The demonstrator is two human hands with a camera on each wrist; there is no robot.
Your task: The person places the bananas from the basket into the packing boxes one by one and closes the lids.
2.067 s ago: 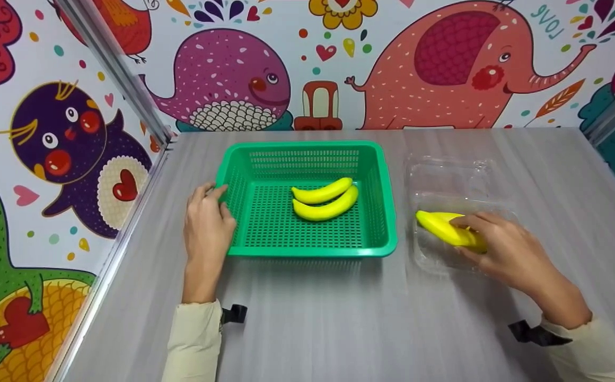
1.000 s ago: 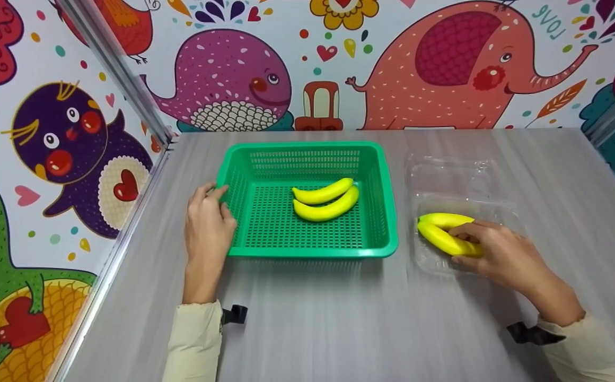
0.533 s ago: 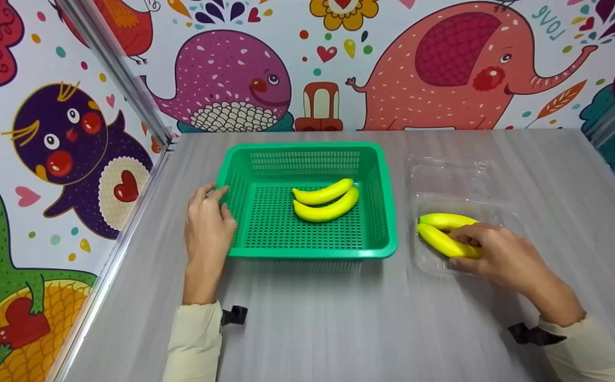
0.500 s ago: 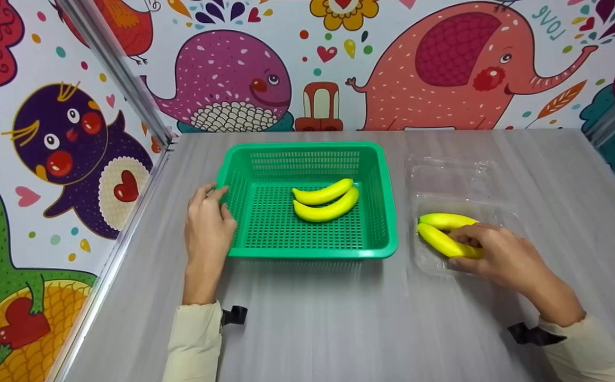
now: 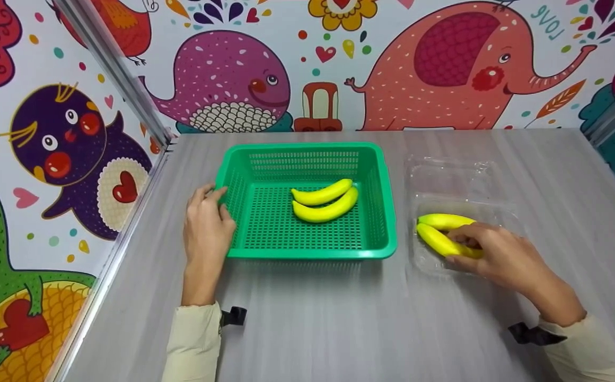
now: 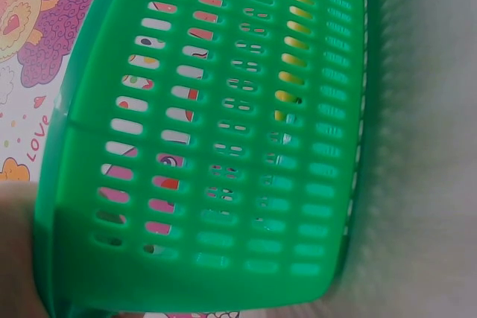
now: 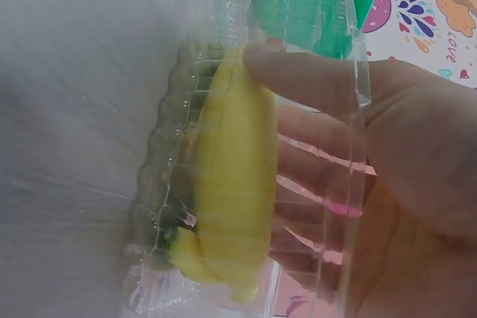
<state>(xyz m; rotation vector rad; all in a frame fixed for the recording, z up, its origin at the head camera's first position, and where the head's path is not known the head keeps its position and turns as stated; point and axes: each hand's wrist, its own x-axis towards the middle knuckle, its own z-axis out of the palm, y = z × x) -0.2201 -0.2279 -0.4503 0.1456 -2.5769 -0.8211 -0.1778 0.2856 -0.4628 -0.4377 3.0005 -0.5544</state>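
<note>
My left hand (image 5: 208, 228) holds the left rim of a green plastic basket (image 5: 307, 253), its fingertips hooked over the edge. Inside the basket two yellow bananas (image 5: 326, 208) lie side by side. On the right, my right hand (image 5: 503, 254) reaches into a clear plastic container (image 5: 427, 261) and pinches the nearer banana (image 5: 440, 242) between thumb and fingers. A second banana (image 5: 445, 219) lies behind it, their tips meeting at the left; the hand covers their right ends. In the right wrist view the thumb presses the banana (image 7: 237, 169) behind the clear wall.
The container's lid (image 5: 448, 178) lies folded back behind it. Basket and container stand close together on a grey wood-grain table (image 5: 313, 318). Printed cartoon panels (image 5: 328, 63) close off the back and left, with metal corner posts.
My right hand has lowered its banana into the container beside the other one, and the second banana now shows more. Over the last half second almost nothing moves. The left hand stays put.
</note>
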